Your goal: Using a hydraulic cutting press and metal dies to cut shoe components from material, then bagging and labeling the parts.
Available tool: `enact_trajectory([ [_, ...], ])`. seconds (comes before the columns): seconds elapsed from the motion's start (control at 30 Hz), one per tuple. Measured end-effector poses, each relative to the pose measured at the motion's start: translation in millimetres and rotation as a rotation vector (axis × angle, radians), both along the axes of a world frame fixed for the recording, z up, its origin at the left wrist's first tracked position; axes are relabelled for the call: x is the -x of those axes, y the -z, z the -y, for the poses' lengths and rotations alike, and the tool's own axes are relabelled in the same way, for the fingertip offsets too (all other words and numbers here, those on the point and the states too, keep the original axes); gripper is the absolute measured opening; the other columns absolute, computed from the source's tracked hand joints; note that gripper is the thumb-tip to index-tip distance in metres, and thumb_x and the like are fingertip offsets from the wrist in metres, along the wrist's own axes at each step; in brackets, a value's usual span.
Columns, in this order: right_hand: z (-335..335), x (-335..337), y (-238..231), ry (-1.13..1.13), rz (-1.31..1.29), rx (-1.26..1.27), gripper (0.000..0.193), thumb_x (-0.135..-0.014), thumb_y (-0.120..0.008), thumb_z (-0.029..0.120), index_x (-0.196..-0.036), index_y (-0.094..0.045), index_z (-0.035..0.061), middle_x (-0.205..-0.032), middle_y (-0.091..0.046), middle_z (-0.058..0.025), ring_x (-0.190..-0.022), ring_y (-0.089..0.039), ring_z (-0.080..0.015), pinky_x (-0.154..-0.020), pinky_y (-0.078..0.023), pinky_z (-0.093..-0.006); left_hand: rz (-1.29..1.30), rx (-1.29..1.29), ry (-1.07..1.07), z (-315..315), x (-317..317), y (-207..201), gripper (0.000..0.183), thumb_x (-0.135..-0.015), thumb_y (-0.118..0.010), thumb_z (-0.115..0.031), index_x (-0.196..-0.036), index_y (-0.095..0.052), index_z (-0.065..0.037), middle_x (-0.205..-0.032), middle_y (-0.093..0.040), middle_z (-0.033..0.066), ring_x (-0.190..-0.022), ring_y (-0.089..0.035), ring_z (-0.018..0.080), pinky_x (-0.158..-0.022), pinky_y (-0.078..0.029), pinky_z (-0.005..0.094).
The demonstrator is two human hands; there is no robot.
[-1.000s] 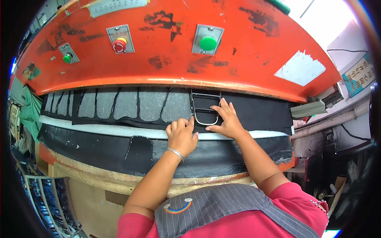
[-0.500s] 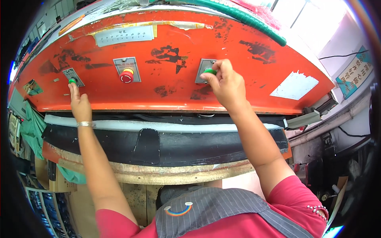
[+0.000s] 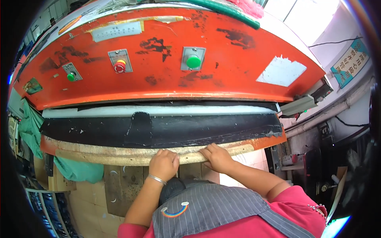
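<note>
With fingers curled over it, my left hand [image 3: 164, 166] grips the wooden front edge [image 3: 119, 156] of the press table. My right hand [image 3: 217, 158] holds the same edge a little farther right, its fingers bent over the top. A black mat [image 3: 99, 129] with a rounded patch lies just behind the edge. Behind it runs a long white slab [image 3: 170, 111], partly under the orange press body [image 3: 222, 79]. On the press front are a left green button [image 3: 71, 77], a red stop button [image 3: 120, 66] with a yellow collar and a right green button [image 3: 193, 61].
Green cloth [image 3: 79, 168] hangs at the table's left, near a cardboard box [image 3: 59, 181]. A grey metal arm [image 3: 301, 106] juts out at the right end. On top of the press lie a green rod-like bundle [image 3: 234, 16] and an orange-handled tool [image 3: 70, 24].
Both hands have left the two outer green buttons and come down and inward to the table's wooden edge. The view has shifted slightly, and both green buttons are now uncovered.
</note>
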State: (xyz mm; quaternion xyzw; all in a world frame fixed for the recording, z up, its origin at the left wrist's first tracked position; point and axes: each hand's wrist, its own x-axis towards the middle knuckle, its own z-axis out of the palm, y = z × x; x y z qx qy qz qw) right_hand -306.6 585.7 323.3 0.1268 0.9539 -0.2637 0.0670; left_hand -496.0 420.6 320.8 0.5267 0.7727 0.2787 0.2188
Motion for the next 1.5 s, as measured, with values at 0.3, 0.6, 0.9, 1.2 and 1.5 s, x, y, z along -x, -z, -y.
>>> enact_trajectory([
  [0.3,4,-12,10,-0.196,0.026,0.027,0.042,-0.068,-0.074,0.022,-0.105,-0.064,0.005,-0.094,-0.063,-0.0124,-0.09,-0.06,-0.0307,-0.077,-0.051,-0.0403,0.005,0.116,0.029,21,-10,13,0.018,-0.079,-0.062,-0.022,-0.075,-0.071,-0.006,-0.081,-0.066,0.0122,-0.079,-0.06,0.0321,-0.075,-0.049,0.0413],
  [0.6,-118,129,39,-0.624,-0.544,-0.51,0.013,-0.077,-0.055,0.016,-0.081,-0.063,0.0059,-0.088,-0.061,-0.0072,-0.093,-0.059,-0.0265,-0.08,-0.049,-0.0363,-0.178,-0.094,0.056,-51,-17,29,0.041,-0.083,-0.062,-0.024,-0.119,-0.059,-0.004,-0.123,-0.058,0.0126,-0.116,-0.052,0.0289,-0.102,-0.037,0.0408],
  [0.9,-115,147,53,-0.9,-0.622,-0.463,0.013,-0.076,-0.056,0.019,-0.073,-0.063,0.0085,-0.082,-0.055,-0.0042,-0.088,-0.058,-0.0229,-0.093,-0.046,-0.0354,-0.354,-0.111,0.052,-31,-23,77,0.061,-0.075,-0.069,-0.017,-0.131,-0.049,-0.003,-0.137,-0.048,0.012,-0.13,-0.042,0.0291,-0.108,-0.032,0.0445],
  [1.2,-98,143,52,-0.879,-0.469,-0.488,0.013,-0.077,-0.055,0.018,-0.078,-0.062,0.0078,-0.083,-0.056,-0.004,-0.09,-0.058,-0.023,-0.09,-0.048,-0.0347,-0.337,-0.145,0.032,-23,-32,80,0.061,-0.075,-0.07,-0.017,-0.131,-0.05,-0.003,-0.137,-0.047,0.0125,-0.13,-0.041,0.0294,-0.108,-0.032,0.0447],
  [1.5,-101,145,52,-0.92,-0.483,-0.527,0.014,-0.074,-0.056,0.019,-0.074,-0.06,0.0062,-0.079,-0.056,-0.006,-0.083,-0.06,-0.0238,-0.074,-0.052,-0.0333,-0.29,-0.139,0.035,-15,-28,85,0.063,-0.075,-0.07,-0.019,-0.133,-0.048,-0.007,-0.14,-0.046,0.0084,-0.132,-0.039,0.0248,-0.109,-0.03,0.0435],
])
